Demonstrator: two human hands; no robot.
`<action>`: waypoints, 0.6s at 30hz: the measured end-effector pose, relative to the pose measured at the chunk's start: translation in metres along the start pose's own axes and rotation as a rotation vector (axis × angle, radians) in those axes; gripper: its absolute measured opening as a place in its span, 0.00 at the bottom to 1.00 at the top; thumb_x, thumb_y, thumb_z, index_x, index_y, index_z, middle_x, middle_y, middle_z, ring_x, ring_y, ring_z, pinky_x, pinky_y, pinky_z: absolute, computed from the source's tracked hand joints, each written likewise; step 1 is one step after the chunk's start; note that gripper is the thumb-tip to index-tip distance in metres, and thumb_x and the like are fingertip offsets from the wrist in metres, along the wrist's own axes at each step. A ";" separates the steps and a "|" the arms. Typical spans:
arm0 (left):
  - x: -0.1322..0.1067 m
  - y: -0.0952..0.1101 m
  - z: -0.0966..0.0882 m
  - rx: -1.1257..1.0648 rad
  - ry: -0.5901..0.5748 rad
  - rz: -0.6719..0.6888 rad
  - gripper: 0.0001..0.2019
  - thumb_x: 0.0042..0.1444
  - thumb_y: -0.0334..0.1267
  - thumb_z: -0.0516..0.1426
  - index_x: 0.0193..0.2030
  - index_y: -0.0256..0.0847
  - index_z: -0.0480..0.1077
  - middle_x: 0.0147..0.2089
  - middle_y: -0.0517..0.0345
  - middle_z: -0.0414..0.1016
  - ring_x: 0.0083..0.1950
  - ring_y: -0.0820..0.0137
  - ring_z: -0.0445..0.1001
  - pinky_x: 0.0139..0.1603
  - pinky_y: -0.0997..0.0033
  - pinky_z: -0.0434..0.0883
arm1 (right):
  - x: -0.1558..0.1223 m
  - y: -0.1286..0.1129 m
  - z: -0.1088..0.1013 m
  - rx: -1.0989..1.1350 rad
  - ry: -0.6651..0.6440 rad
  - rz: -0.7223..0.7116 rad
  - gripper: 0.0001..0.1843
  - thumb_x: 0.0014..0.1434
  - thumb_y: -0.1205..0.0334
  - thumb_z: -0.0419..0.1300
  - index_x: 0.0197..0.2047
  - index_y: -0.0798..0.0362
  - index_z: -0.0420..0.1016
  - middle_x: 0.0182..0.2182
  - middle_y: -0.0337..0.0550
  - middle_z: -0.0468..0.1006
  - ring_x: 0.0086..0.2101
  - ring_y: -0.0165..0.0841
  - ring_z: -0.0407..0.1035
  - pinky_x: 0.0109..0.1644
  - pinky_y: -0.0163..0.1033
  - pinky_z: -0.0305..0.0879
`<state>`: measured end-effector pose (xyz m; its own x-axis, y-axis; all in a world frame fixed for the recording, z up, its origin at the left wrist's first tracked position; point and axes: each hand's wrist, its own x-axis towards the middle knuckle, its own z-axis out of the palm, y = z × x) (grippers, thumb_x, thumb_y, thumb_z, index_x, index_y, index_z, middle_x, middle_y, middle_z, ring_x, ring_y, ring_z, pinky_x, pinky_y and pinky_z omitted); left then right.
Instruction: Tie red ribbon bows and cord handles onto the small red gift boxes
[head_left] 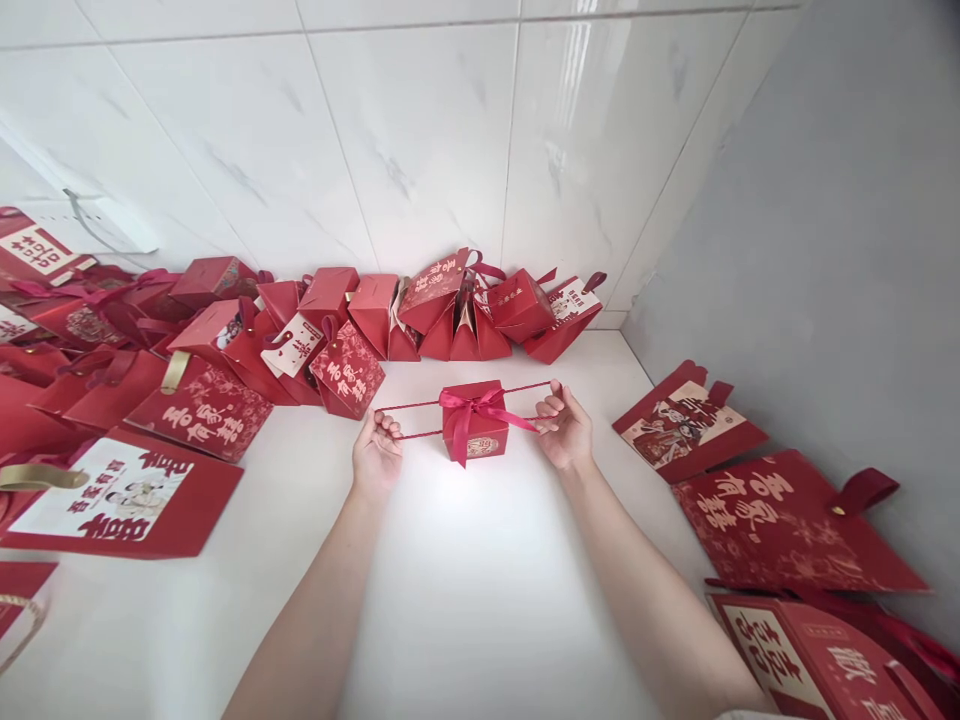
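Observation:
A small red gift box (475, 425) sits on the white table (465, 560), with a pink ribbon bow (474, 408) tied on top. Thin red cord loops run out from the box to both sides. My left hand (377, 452) pinches the ends of the loop on the left. My right hand (564, 426) pinches the loop on the right, and the cord is pulled taut between them. Both hands rest just above the tabletop, each a short way from the box.
Several red gift boxes and bags (352, 320) are piled along the tiled back wall. Flat red bags (127, 490) lie at the left. More flat red bags (780, 520) lean against the grey wall at the right.

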<state>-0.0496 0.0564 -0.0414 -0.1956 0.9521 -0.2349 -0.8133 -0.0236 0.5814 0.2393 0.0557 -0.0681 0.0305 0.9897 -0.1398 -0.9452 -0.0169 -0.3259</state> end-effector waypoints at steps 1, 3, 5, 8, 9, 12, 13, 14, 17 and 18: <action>0.000 0.000 0.000 0.010 0.016 -0.002 0.10 0.61 0.33 0.55 0.29 0.36 0.63 0.24 0.64 0.62 0.22 0.81 0.64 0.23 0.84 0.65 | 0.000 0.000 0.001 -0.007 -0.008 -0.011 0.12 0.55 0.61 0.65 0.43 0.52 0.73 0.20 0.28 0.61 0.20 0.19 0.59 0.13 0.21 0.52; 0.000 -0.001 -0.001 0.031 0.041 -0.004 0.09 0.61 0.33 0.56 0.29 0.36 0.63 0.24 0.64 0.63 0.20 0.83 0.63 0.21 0.86 0.63 | -0.001 0.001 0.002 -0.037 -0.025 -0.021 0.13 0.56 0.59 0.65 0.45 0.50 0.74 0.21 0.29 0.61 0.20 0.20 0.58 0.13 0.21 0.51; 0.002 -0.002 -0.002 0.048 0.064 0.013 0.08 0.59 0.33 0.57 0.30 0.36 0.63 0.25 0.64 0.65 0.20 0.84 0.63 0.22 0.87 0.62 | -0.001 0.001 0.003 -0.081 -0.043 -0.024 0.15 0.56 0.57 0.65 0.46 0.50 0.74 0.22 0.30 0.61 0.21 0.20 0.58 0.13 0.21 0.50; 0.007 -0.005 -0.006 0.150 0.078 0.097 0.11 0.56 0.38 0.60 0.28 0.36 0.63 0.25 0.63 0.65 0.22 0.83 0.65 0.24 0.85 0.64 | 0.000 0.004 0.003 -0.205 -0.050 -0.035 0.16 0.56 0.53 0.64 0.47 0.49 0.74 0.23 0.31 0.59 0.20 0.21 0.55 0.12 0.22 0.46; 0.008 -0.007 -0.008 0.226 0.076 0.140 0.13 0.56 0.41 0.61 0.28 0.37 0.62 0.25 0.63 0.66 0.22 0.81 0.66 0.25 0.83 0.65 | 0.001 0.006 0.002 -0.286 -0.042 -0.050 0.16 0.56 0.52 0.64 0.46 0.49 0.74 0.23 0.31 0.59 0.20 0.21 0.54 0.13 0.23 0.46; 0.006 -0.014 -0.012 0.594 0.097 0.363 0.14 0.56 0.48 0.60 0.35 0.38 0.66 0.34 0.57 0.71 0.31 0.73 0.72 0.30 0.76 0.69 | 0.005 0.018 -0.003 -0.648 0.007 -0.194 0.22 0.52 0.52 0.67 0.49 0.48 0.72 0.29 0.35 0.66 0.27 0.25 0.63 0.22 0.26 0.61; 0.003 -0.017 -0.012 0.743 0.106 0.471 0.14 0.57 0.49 0.59 0.40 0.39 0.67 0.41 0.53 0.73 0.38 0.70 0.74 0.35 0.73 0.71 | 0.005 0.023 -0.004 -0.784 0.020 -0.276 0.27 0.50 0.53 0.68 0.52 0.47 0.69 0.35 0.39 0.69 0.33 0.28 0.67 0.29 0.30 0.68; -0.002 -0.020 -0.011 0.892 0.096 0.587 0.16 0.58 0.49 0.58 0.47 0.41 0.67 0.49 0.50 0.71 0.47 0.66 0.73 0.43 0.68 0.72 | 0.005 0.029 -0.005 -0.914 0.024 -0.367 0.33 0.48 0.53 0.69 0.56 0.47 0.66 0.44 0.43 0.70 0.42 0.33 0.68 0.39 0.36 0.71; -0.021 -0.028 -0.002 1.227 -0.073 0.858 0.23 0.64 0.48 0.51 0.63 0.45 0.59 0.67 0.47 0.57 0.69 0.61 0.55 0.67 0.56 0.56 | 0.000 0.039 -0.004 -1.230 -0.010 -0.591 0.45 0.51 0.52 0.67 0.67 0.46 0.52 0.64 0.53 0.55 0.62 0.43 0.55 0.62 0.53 0.59; -0.027 -0.030 0.001 1.286 -0.164 0.887 0.25 0.66 0.48 0.48 0.67 0.45 0.56 0.70 0.48 0.53 0.72 0.61 0.50 0.71 0.55 0.50 | -0.003 0.040 -0.002 -1.300 -0.029 -0.634 0.44 0.54 0.52 0.64 0.69 0.46 0.48 0.67 0.52 0.51 0.65 0.44 0.50 0.66 0.55 0.52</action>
<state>-0.0191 0.0315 -0.0518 -0.2103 0.7994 0.5629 0.5347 -0.3880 0.7507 0.2018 0.0520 -0.0828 0.3032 0.8817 0.3615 0.1838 0.3181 -0.9301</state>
